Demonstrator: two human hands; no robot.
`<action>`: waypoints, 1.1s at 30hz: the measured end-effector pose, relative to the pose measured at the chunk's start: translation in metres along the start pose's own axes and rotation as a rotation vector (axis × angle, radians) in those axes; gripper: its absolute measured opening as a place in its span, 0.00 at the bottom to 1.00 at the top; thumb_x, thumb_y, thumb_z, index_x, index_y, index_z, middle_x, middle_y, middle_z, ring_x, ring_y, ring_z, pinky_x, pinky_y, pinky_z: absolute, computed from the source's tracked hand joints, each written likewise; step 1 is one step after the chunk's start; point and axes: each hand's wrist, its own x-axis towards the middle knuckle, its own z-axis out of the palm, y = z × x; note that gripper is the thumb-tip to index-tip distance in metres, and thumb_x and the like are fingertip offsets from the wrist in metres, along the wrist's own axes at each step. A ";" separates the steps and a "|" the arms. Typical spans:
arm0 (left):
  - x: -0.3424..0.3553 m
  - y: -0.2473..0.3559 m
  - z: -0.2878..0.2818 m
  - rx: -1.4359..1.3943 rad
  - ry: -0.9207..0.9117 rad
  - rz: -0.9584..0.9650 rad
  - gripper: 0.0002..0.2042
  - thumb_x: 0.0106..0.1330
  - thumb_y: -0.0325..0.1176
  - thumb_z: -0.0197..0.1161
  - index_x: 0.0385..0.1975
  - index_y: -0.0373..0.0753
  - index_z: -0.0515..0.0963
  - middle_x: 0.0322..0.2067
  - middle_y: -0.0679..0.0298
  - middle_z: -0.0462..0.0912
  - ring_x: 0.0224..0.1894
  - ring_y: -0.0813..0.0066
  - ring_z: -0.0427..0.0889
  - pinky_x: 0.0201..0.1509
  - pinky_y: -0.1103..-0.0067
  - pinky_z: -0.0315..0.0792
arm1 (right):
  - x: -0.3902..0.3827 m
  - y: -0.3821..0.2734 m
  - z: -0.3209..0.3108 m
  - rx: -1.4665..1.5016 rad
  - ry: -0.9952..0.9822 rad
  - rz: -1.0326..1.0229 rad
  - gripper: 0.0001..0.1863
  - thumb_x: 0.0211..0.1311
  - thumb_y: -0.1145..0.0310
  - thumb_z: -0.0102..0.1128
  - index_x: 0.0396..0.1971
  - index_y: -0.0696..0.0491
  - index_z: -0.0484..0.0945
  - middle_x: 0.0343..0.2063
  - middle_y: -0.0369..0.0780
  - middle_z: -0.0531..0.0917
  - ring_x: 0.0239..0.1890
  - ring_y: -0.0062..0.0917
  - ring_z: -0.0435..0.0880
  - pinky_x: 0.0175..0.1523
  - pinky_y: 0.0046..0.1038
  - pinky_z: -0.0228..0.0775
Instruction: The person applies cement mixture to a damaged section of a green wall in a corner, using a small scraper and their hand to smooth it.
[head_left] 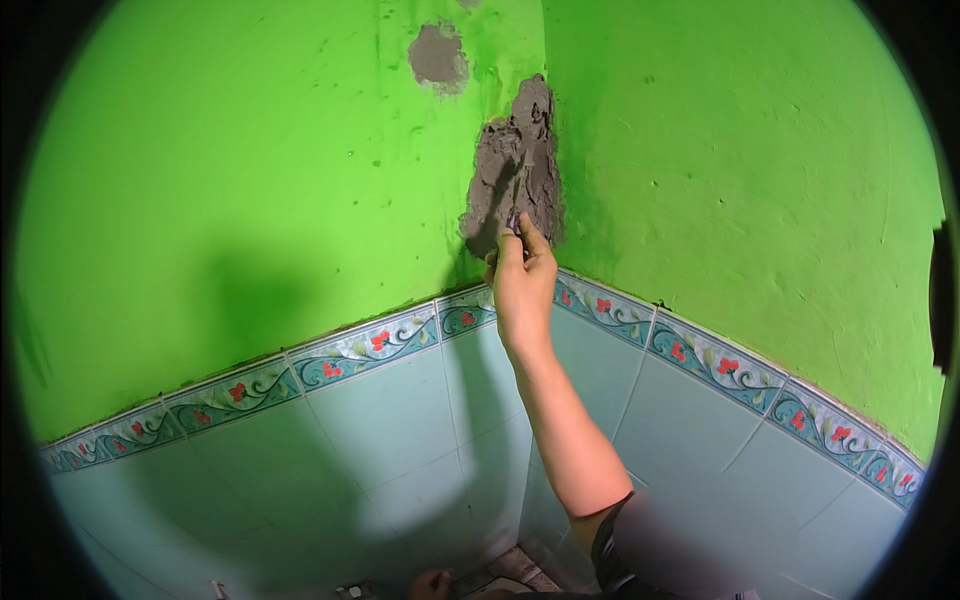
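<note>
A rough patch of grey mortar [540, 130] covers the corner where two green walls [250, 150] meet, just above the tile border. My right hand [524, 270] reaches up to it, pinched on a small thin tool [514, 221], probably a putty knife, which is held against the patch. A smaller grey patch [438, 58] sits higher on the left wall. My left hand [433, 585] shows only dimly at the bottom edge, low by the floor, its fingers too dark and small to make out.
Below the green paint run pale blue tiles [400, 420] with a floral border [717, 364] on both walls. A strip of floor [520, 565] and small indistinct items show at the bottom. A dark narrow object [938, 295] stands at the far right edge. My shadow falls on the left wall.
</note>
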 end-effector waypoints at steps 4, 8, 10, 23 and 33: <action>-0.002 0.006 -0.004 0.010 -0.017 0.036 0.22 0.75 0.45 0.50 0.53 0.32 0.78 0.52 0.47 0.81 0.56 0.52 0.79 0.60 0.66 0.70 | 0.017 0.023 0.013 -0.179 0.017 -0.044 0.28 0.67 0.65 0.53 0.59 0.72 0.68 0.45 0.53 0.74 0.46 0.36 0.76 0.54 0.31 0.69; -0.006 0.005 -0.006 0.018 -0.038 0.019 0.22 0.75 0.45 0.50 0.52 0.32 0.78 0.50 0.47 0.82 0.54 0.51 0.80 0.58 0.65 0.71 | 0.008 -0.006 0.046 -0.156 -0.072 -0.106 0.30 0.66 0.67 0.51 0.61 0.75 0.65 0.47 0.57 0.74 0.49 0.42 0.76 0.59 0.32 0.66; -0.009 0.003 -0.005 0.033 -0.011 0.021 0.22 0.75 0.45 0.50 0.52 0.32 0.78 0.50 0.46 0.83 0.53 0.51 0.81 0.58 0.65 0.71 | 0.001 -0.026 0.048 -0.149 -0.090 -0.093 0.30 0.66 0.67 0.51 0.61 0.75 0.64 0.46 0.55 0.74 0.47 0.38 0.76 0.57 0.31 0.67; -0.009 0.027 -0.015 -0.031 -0.072 -0.144 0.25 0.75 0.50 0.48 0.61 0.37 0.73 0.62 0.50 0.73 0.64 0.53 0.71 0.68 0.65 0.64 | 0.017 0.009 0.027 -0.118 0.005 -0.031 0.28 0.68 0.66 0.51 0.62 0.70 0.66 0.45 0.52 0.77 0.43 0.30 0.79 0.49 0.29 0.72; -0.014 0.039 -0.015 -0.001 -0.119 -0.230 0.24 0.76 0.49 0.46 0.63 0.38 0.71 0.64 0.52 0.71 0.67 0.54 0.69 0.70 0.64 0.61 | -0.012 -0.028 0.001 0.046 -0.080 0.084 0.27 0.69 0.68 0.52 0.63 0.69 0.66 0.48 0.45 0.74 0.30 0.18 0.75 0.30 0.22 0.68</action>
